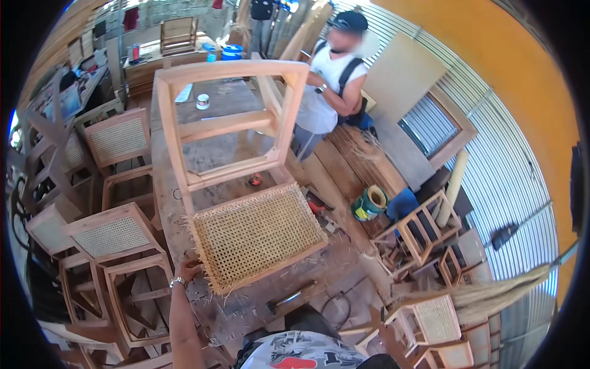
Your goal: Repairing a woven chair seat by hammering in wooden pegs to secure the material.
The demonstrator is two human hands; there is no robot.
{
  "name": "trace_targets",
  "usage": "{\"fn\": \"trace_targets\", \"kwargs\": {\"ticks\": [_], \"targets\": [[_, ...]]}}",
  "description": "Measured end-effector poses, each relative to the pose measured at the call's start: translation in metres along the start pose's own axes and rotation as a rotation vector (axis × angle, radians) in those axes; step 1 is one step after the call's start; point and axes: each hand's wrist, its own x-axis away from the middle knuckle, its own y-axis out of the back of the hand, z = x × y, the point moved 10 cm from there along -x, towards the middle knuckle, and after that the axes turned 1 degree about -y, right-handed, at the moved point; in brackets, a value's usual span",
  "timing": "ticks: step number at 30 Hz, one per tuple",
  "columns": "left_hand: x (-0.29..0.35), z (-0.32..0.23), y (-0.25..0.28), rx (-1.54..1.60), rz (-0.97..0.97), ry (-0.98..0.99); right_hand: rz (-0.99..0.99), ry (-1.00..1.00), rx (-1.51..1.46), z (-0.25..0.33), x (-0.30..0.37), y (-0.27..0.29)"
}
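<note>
A light wooden chair frame lies on the workbench, its open seat frame standing up at the far side. Its backrest, nearest me, carries a woven cane panel with frayed strand ends along the edges. My left hand is at the backrest's near left edge, fingers curled against the wood and partly hidden. At the lower right, a brown shape that looks like my right hand and forearm hangs beside the bench; its fingers cannot be made out. A hammer lies on the bench in front of me.
The workbench also bears a red power tool, a small orange tool and a white jar. Cane-backed chairs crowd the left; more chair frames stand right. Another person stands across the bench, near a green bucket.
</note>
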Motion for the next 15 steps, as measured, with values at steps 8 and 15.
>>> {"fn": "trace_targets", "kwargs": {"ticks": [8,15], "targets": [[-0.036,0.04,0.02,-0.514,-0.073,-0.044,0.117,0.213,0.037,0.189,0.041,-0.014],[-0.022,0.048,0.01,0.057,0.068,0.042,0.252,0.375,-0.055,0.286,0.005,-0.047]]}}
